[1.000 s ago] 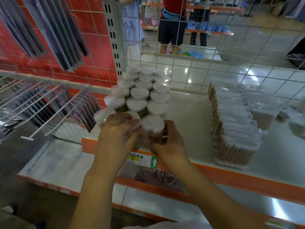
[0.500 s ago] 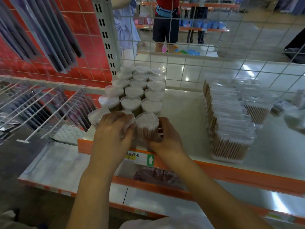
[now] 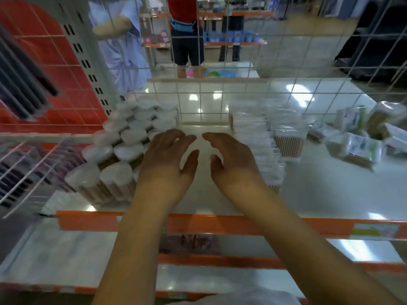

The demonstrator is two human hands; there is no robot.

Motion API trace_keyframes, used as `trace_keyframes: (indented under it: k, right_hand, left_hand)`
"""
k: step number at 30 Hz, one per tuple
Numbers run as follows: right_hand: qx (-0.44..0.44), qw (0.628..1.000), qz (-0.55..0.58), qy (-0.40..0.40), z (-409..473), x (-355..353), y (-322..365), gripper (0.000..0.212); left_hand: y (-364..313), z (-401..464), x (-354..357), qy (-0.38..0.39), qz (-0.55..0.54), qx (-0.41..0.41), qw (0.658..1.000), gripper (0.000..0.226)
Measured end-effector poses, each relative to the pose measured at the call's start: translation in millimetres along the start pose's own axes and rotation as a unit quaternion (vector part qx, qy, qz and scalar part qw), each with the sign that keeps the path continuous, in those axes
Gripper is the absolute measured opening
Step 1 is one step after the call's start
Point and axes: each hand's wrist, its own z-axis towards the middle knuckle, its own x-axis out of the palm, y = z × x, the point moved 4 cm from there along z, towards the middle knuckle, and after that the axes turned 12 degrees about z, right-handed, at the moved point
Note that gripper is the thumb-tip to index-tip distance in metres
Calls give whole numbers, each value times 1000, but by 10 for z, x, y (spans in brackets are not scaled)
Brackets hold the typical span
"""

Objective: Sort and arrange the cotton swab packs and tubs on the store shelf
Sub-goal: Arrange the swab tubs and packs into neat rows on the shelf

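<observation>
Both hands hover over the bare middle of the white, orange-edged store shelf (image 3: 220, 201), the left hand (image 3: 168, 159) and right hand (image 3: 231, 159) each with a released grip, fingers relaxed and holding nothing. Clear heart-shaped cotton swab tubs (image 3: 123, 155) crowd centre left just beside the left hand, clear flat cotton swab packs (image 3: 262, 142) stand in rows just right of the right hand, loose green-labelled packets (image 3: 361, 146) lie at far right, and a white wire grid (image 3: 222, 100) closes off the back.

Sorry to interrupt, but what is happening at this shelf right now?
A person is tidying cotton swab stock on a store shelf. Both hands are open and hold nothing: the left hand is beside the block of heart-shaped tubs, the right hand beside the row of clear packs. Loose packs lie farther right.
</observation>
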Motion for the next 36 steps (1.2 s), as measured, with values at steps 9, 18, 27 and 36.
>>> trace_keyframes:
  k: [9,18,27,36]
  right_hand:
    - [13,998,-62,-29,-171,-803,-325,49]
    - [45,991,-103,-67,-377,-1674,-919,49]
    - [51,983,-144,-104,-592,-2343,-1703,44]
    - [102,970,-162,-151,-651,-2823,-2450,44]
  left_hand:
    - [-844,302,244,87,3,35,996,50]
    - [-1820,454,538,120,-15,51,991,27]
    - [-2729,548,1053,128,-30,70,989,29]
    - [-3357,878,1862,242,29,146,959,43]
